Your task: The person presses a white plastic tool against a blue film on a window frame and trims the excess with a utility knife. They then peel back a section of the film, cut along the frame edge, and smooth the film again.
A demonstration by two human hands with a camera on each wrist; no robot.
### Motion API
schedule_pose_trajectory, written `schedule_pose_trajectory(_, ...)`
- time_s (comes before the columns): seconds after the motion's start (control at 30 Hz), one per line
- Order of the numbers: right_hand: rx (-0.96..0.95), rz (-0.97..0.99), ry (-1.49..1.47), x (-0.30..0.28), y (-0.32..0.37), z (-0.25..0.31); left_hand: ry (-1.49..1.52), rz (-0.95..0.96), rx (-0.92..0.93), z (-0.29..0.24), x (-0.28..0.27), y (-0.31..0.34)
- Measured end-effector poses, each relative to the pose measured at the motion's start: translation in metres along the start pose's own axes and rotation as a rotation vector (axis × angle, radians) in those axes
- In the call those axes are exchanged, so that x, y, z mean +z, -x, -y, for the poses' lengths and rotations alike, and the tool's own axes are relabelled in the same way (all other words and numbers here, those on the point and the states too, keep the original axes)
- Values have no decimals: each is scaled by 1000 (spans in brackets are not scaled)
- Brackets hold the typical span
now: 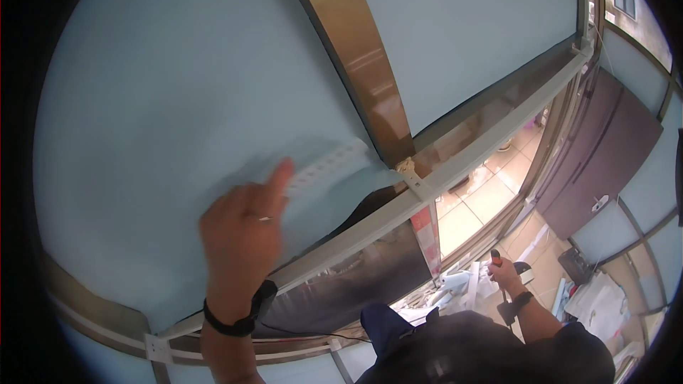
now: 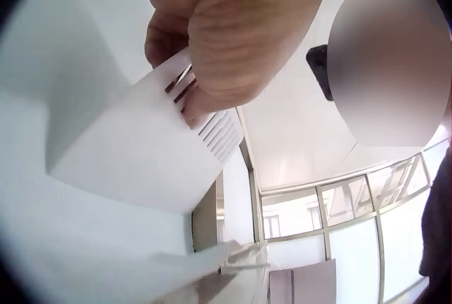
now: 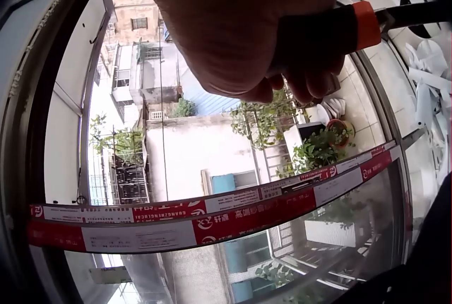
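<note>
My left hand (image 1: 245,231) grips a white slotted plastic scraper (image 2: 138,152) at its slotted end, thumb on one face and fingers behind. Its broad edge lies close against a pale blue panel (image 1: 171,85), just left of a bronze metal upright (image 1: 363,57). In the head view the scraper and fingertips are blurred. Low on the right, my right hand (image 1: 506,276) is wrapped round the black handle of a tool (image 3: 318,36) with an orange collar (image 3: 366,25) and a dark shaft. I cannot tell what kind of tool it is.
A white rail (image 1: 491,149) runs diagonally beneath the panels. White scraps (image 1: 462,284) litter the tiled floor, and a brown door (image 1: 601,149) stands at right. Red-and-white printed tape (image 3: 212,226) crosses the window frame, with buildings and plants beyond.
</note>
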State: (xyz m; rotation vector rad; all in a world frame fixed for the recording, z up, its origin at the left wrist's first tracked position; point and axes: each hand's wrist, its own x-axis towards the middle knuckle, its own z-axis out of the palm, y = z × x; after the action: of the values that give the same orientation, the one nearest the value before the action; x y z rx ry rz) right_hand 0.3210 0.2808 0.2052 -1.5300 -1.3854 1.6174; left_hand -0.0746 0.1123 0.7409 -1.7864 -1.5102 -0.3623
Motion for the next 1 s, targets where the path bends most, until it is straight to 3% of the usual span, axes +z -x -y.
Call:
schedule_pose_trajectory(0.03, -18, -3, -1, -3, -2, -7, -67, -102, -21, 4, 0, 0)
schedule_pose_trajectory(0.13, -5, -6, 17, -4, 2, -17, 68, -86, -60, 9, -1, -7)
schedule_pose_trajectory(0.27, 31, -24, 23, -6, -4, -25, 15, 19, -38, -4, 16, -3)
schedule_pose_trajectory(0.33, 35, -18, 21, -6, -7, -34, -75, -107, -7, -3, 13, -3)
schedule_pose_trajectory(0.43, 49, -21, 39, -3, -2, -33, 14, -102, -95, -3, 10, -2)
schedule_pose_trajectory(0.73, 43, -12, 20, -4, -3, -42, -51, -63, 7, -10, 21, -3)
schedule_pose_trajectory(1.0, 58, -25, 37, -3, 7, -40, 1, -93, -57, -10, 22, -4)
